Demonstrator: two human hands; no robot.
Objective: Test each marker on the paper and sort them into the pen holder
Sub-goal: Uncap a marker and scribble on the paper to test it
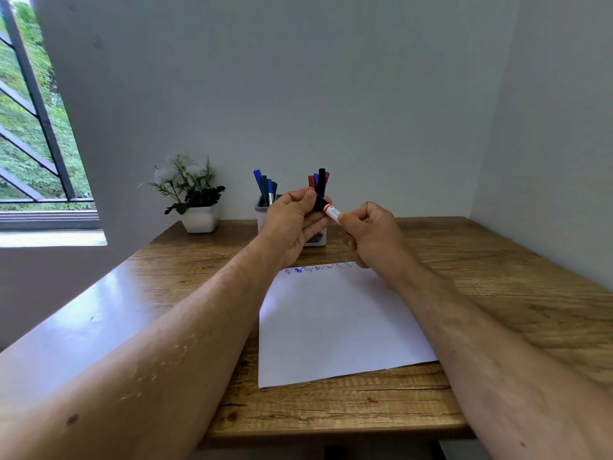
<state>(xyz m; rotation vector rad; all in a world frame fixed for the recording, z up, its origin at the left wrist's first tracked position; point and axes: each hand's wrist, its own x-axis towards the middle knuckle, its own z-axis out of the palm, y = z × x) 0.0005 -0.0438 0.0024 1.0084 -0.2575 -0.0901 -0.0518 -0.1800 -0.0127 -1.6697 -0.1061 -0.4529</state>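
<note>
Far to the left of my hands the window [33, 127] with its dark bars runs down to a sill, and the desk [497, 293] begins just inside it, its left edge slanting toward me under my left forearm. Beyond my left hand [292, 224], against the back wall, stands a small white pot with a plant [194, 194], well apart from my fingers, with bare wood between it and my arm. Just behind my left hand is the pen holder [262, 210], mostly hidden by my knuckles; blue and green markers [265, 187] stick up from its left side and red, blue and black ones [319, 180] from its right. My left hand is curled round the black cap end of a marker [328, 209], thumb on top, while my right hand [371, 237] pinches the white barrel with its orange band; the marker hangs in the air between the two hands, slanting down to the right, in front of the holder and above the far edge of the paper [335, 327]. The sheet lies flat under and between my forearms, a row of small scribbles [318, 269] along its far edge, its near edge set back from the desk's front edge. To the right of my right hand the wood runs bare to the side wall.
</note>
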